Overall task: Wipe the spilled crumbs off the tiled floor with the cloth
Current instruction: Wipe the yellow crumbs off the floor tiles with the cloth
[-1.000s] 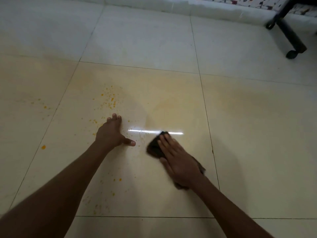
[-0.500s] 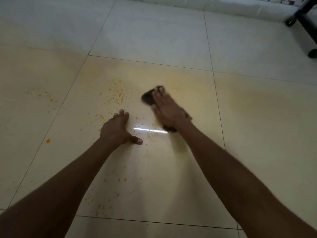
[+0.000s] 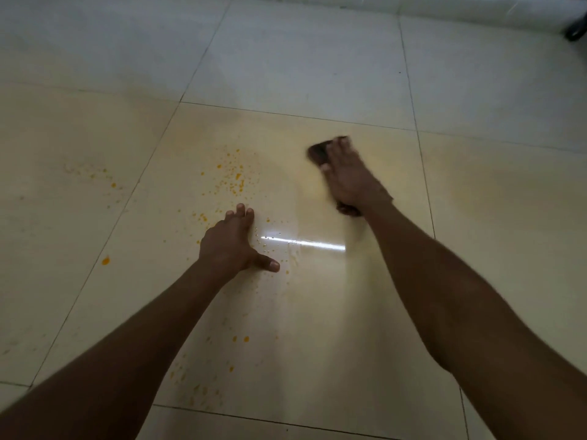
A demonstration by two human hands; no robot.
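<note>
Orange crumbs (image 3: 233,179) lie scattered on a pale floor tile (image 3: 365,312), with more crumbs (image 3: 239,339) nearer to me and a few (image 3: 104,260) on the tile to the left. My right hand (image 3: 349,179) presses flat on a dark cloth (image 3: 319,152) at the far right part of the same tile; the cloth shows past my fingertips and under my wrist. My left hand (image 3: 232,242) rests palm down on the floor, fingers apart, just this side of the main crumb patch. A wet sheen with small droplets lies between the two hands.
A bright strip of reflected light (image 3: 305,243) crosses the tile to the right of my left thumb. A white skirting edge (image 3: 476,7) runs along the far side. A black chair caster (image 3: 576,31) peeks in at the top right.
My right hand has slid the cloth away from me and then to the right, off the crumb patch. My left hand has stayed planted.
</note>
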